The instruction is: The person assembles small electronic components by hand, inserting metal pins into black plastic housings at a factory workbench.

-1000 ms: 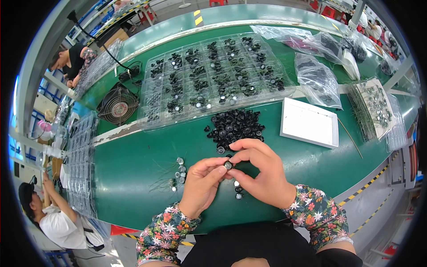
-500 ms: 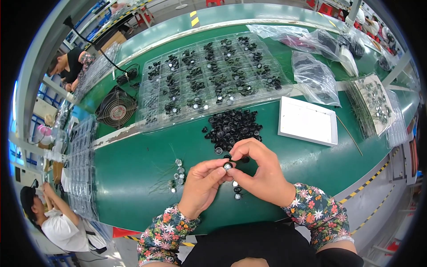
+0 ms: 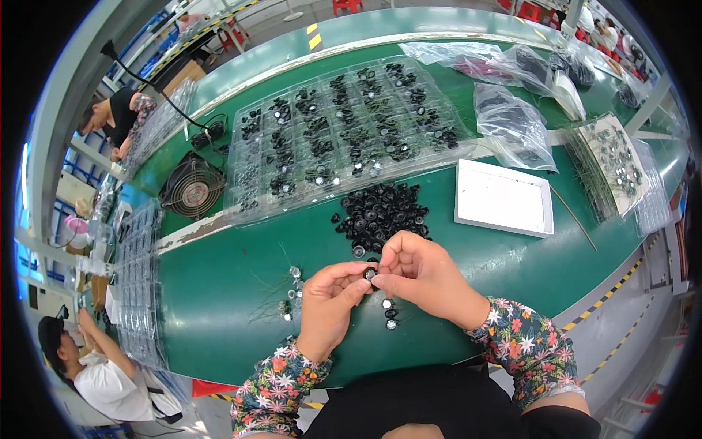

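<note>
Between the fingertips of my left hand (image 3: 330, 298) is a small round black part with a shiny, silvery centre (image 3: 370, 274). My right hand (image 3: 423, 278) pinches at its right edge, thumb and forefinger close together. Just below the hands, a short row of similar black-and-silver parts (image 3: 391, 313) lies on the green table. Left of my left hand sit several clear, glassy pieces with thin wires (image 3: 295, 284). Beyond my fingers a heap of black ring-like caps (image 3: 380, 212) is spread out.
A clear compartment tray (image 3: 344, 132) full of black parts lies behind the heap. A white box lid (image 3: 504, 199) and a thin stick (image 3: 574, 218) are to the right. A small fan (image 3: 193, 186) stands at left. Plastic bags (image 3: 512, 124) lie far right; two people work at left.
My right hand's fingers have drawn closer together at the round part. The part in my left fingertips has shifted slightly left and is turned differently.
</note>
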A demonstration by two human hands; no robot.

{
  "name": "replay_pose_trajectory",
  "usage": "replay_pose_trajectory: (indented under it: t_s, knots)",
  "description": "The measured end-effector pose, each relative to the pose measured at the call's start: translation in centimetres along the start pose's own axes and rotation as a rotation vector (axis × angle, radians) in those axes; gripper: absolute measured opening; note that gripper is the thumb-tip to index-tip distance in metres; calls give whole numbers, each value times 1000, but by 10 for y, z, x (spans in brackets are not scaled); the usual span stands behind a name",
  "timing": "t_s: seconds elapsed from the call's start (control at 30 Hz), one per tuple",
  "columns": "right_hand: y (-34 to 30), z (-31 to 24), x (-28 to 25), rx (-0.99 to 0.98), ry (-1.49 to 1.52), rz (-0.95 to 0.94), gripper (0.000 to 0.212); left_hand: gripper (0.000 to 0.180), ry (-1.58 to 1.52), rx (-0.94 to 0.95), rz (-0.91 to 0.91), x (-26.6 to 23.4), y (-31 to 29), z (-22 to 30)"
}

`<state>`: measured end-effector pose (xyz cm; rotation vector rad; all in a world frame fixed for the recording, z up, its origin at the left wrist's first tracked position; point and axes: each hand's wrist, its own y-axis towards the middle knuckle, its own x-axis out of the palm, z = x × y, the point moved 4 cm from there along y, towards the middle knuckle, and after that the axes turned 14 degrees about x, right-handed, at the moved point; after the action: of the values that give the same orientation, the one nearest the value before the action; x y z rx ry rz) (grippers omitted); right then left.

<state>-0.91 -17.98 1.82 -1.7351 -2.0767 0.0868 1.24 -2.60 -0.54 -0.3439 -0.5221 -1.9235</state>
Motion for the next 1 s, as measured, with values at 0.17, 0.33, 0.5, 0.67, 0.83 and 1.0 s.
replay_pose_trajectory:
  t_s: [0.17,0.33,0.5,0.67,0.83,1.0]
  knots:
    - [3,-3,0,75,44,-50,16,24,16,25,-10,0,1,0]
    - [2,-1,-2,-12,30,-12,13,25,0,36,8,2,1,-1]
    - [-3,-5,-1,-44,-65,27,16,25,13,27,0,1,0,-2]
    - [-5,-6,1,-45,-109,40,14,25,11,32,3,1,-1,-1]
    - [-5,-7,3,-63,-124,46,15,24,87,79,-1,0,-1,1]
    - [-5,-7,2,-144,-148,130,13,23,30,7,3,0,-1,-1]
